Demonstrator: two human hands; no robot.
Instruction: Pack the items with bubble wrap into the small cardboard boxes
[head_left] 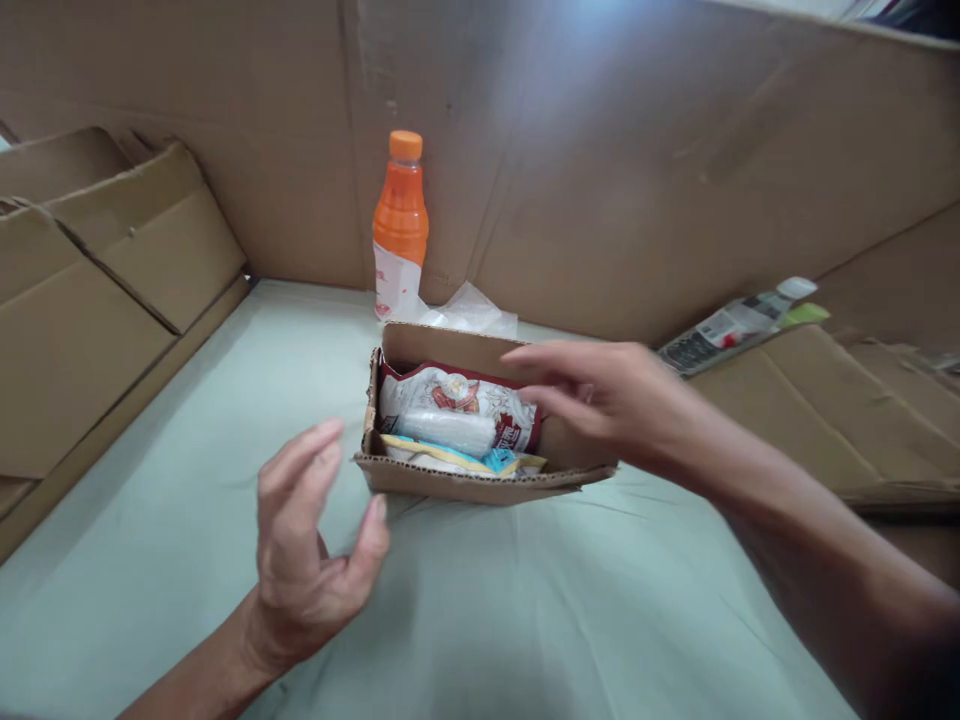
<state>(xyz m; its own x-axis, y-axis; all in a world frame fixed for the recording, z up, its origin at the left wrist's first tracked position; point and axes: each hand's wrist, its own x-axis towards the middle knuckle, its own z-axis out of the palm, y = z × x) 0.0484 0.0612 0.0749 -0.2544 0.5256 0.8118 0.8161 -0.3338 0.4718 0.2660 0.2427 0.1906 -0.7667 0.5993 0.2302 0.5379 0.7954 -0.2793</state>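
A small open cardboard box (480, 487) sits on the pale green cloth in the middle of the view. Inside lie a white and dark red printed packet (457, 390), a roll of clear plastic (442, 432) and a yellow and blue packet (480, 462) along the near wall. My left hand (311, 545) is held in the air just left of the box, fingers curved and apart, with nothing in it. Over the box's right end is my right hand (592, 390), slightly blurred, its fingers stretched out and apart; I cannot tell whether it touches the box.
An orange drink bottle (401, 225) stands behind the box, beside a crumpled clear plastic sheet (472, 310). A clear labelled bottle (735, 325) leans at the right by a cardboard box (787, 410). Larger cardboard (97, 310) stands left, and a tall cardboard wall (600, 200) closes the back.
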